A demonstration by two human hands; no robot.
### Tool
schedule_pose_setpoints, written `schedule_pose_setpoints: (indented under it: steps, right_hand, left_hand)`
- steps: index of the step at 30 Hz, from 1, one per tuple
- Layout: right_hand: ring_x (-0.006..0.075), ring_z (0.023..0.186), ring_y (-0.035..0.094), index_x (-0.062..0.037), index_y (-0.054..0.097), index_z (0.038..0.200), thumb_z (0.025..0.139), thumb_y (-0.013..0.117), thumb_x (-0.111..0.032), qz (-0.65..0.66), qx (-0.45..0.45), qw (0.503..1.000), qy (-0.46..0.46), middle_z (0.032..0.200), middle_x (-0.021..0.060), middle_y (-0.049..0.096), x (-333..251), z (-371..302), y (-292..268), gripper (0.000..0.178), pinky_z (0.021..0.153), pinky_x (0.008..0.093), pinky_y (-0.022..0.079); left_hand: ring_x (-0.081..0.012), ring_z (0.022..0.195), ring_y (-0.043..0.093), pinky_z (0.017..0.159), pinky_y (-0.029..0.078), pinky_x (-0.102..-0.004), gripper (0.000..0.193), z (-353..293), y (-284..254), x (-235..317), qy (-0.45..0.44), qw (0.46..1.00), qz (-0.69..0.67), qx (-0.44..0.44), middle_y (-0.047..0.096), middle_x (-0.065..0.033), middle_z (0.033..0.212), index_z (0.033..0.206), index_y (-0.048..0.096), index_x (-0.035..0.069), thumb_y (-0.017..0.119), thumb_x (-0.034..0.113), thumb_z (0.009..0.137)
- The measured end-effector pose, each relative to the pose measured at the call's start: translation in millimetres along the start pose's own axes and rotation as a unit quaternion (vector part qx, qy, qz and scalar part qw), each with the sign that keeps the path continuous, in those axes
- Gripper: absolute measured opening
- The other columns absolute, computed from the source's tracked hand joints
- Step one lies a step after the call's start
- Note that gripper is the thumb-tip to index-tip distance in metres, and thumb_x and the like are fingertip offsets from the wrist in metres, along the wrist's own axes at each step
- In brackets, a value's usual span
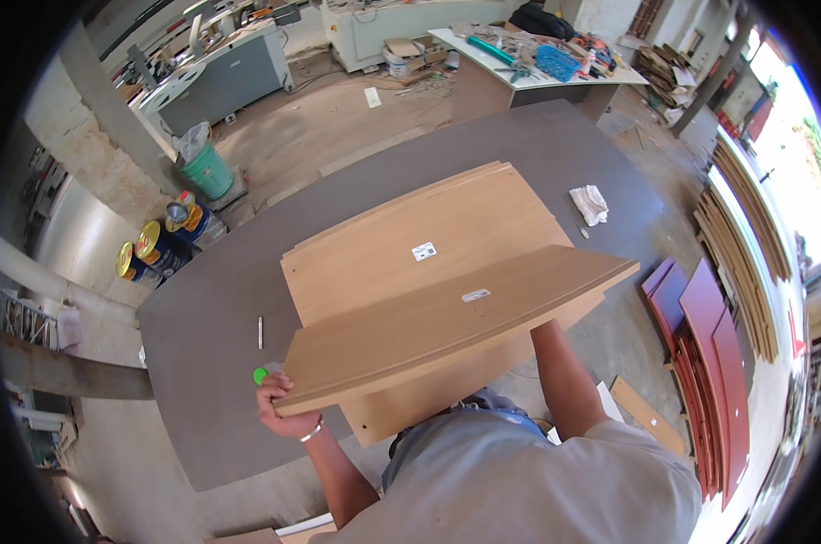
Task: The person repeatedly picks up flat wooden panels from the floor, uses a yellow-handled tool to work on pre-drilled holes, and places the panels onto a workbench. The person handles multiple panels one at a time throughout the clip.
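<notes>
A long wood-coloured board [410, 317] with a small white label is raised and tilted in front of me. Lines run along its near edge; I cannot tell whether it is one panel or more. My left hand [285, 408] is closed around its left end. My right forearm reaches up behind its right half, and that hand is hidden by the board. Beyond and partly under it, a stack of similar boards [365, 238] lies on a grey table [202, 299]. A round green object [260, 374] is just beside my left fingers.
On the table are a white pen-like stick [260, 333] at left and a crumpled white cloth [590, 205] at right. Reddish panels [714, 363] lean at the right. Paint cans [161, 247] and a green bucket [209, 170] stand at the left. A cluttered worktable [528, 88] stands behind.
</notes>
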State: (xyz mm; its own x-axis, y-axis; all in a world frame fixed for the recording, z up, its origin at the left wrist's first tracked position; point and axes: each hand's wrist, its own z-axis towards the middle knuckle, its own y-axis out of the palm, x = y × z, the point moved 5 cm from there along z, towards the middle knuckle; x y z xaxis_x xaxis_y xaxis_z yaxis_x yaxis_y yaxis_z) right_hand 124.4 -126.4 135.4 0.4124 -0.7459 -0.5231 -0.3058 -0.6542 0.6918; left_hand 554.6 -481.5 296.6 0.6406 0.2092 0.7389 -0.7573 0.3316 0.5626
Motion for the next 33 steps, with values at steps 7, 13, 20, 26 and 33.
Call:
schedule_pose_setpoints:
  steps: [7, 13, 20, 26, 33]
  right_hand:
    - [0.0316, 0.121, 0.053, -0.0101, 0.051, 0.132, 0.100, 0.036, -0.045, 0.041, 0.020, 0.998, -0.047, 0.135, 0.0119, 0.055, -43, -109, -44, 0.050, 0.101, 0.0495, 0.044]
    - [0.0311, 0.119, 0.055, -0.0110, 0.055, 0.126, 0.095, 0.035, -0.031, 0.023, 0.188, 0.979, -0.077, 0.131, 0.0109, 0.057, -30, -153, -63, 0.042, 0.097, 0.0485, 0.046]
    - [0.0342, 0.102, 0.065, -0.0046, 0.054, 0.115, 0.096, 0.041, -0.016, -0.116, 0.124, 0.984, 0.055, 0.115, 0.0164, 0.063, -10, -99, -120, 0.026, 0.089, 0.0525, 0.053]
    - [0.0265, 0.062, 0.064, -0.0040, 0.056, 0.104, 0.095, 0.056, -0.014, -0.270, 0.044, 0.959, 0.080, 0.080, 0.0110, 0.062, -25, -78, -93, 0.013, 0.055, 0.0437, 0.056]
    - [0.0179, 0.050, 0.056, -0.0048, 0.062, 0.079, 0.085, 0.061, -0.017, -0.369, 0.014, 0.929, -0.020, 0.065, 0.0070, 0.059, -33, -132, -14, 0.013, 0.046, 0.0328, 0.049]
  left_hand:
    - [-0.0310, 0.110, 0.054, 0.102, 0.041, -0.0505, 0.036, -70, -54, -23, -0.100, 0.995, -0.015, 0.023, 0.062, -0.0160, 0.101, 0.081, 0.052, 0.005, 0.041, 0.037, 0.093]
    - [-0.0260, 0.115, 0.058, 0.096, 0.048, -0.0405, 0.025, -110, -108, -35, -0.342, 0.919, 0.119, 0.158, 0.061, -0.0146, 0.122, 0.109, 0.062, -0.001, 0.050, 0.014, 0.092]
    - [-0.0146, 0.061, 0.059, 0.048, 0.047, -0.0281, 0.029, -91, -146, -70, -0.450, 0.809, 0.376, -0.048, 0.064, -0.0070, 0.083, 0.117, 0.061, -0.004, 0.050, 0.012, 0.094]
    - [-0.0183, 0.049, 0.054, 0.042, 0.044, -0.0304, 0.032, -57, -135, -82, -0.423, 0.760, 0.477, -0.123, 0.060, -0.0069, 0.068, 0.117, 0.061, -0.004, 0.055, 0.017, 0.093]
    - [-0.0410, 0.118, 0.047, 0.102, 0.037, -0.0512, 0.051, -86, -83, -89, -0.070, 0.528, 0.751, -0.389, 0.054, -0.0234, 0.125, 0.131, 0.054, 0.002, 0.065, 0.016, 0.083]
